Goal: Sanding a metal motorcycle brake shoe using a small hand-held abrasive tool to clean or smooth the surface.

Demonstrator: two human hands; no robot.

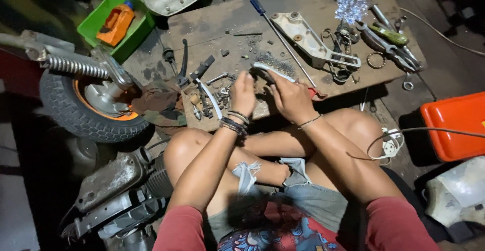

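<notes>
Dim workshop floor w/ a worn wooden board as the work surface, its near edge just past the person's crossed bare knees. Little free room: small metal parts crowd the near edge at centre frame; barest patch is upper centre of the board.

Wire brush w/ a pale handle and dark bristles lies at centre frame, just above both hands. Right hand is curled, fingers reaching up toward the brush handle; can't tell if it actually grips it. Left hand, bangles at the wrist, has fingers drawn together, pinched on something too small to make out.

Outward: blue-handled long screwdriver runs diagonally, upper centre. Pale cast metal bracket sits right of it. Pliers and wrenches at upper right. Orange plastic box at right edge. Black rubber tyre w/ orange rim at left, coil spring above it. Green plastic bin upper left. Grey engine block lower left.
</notes>
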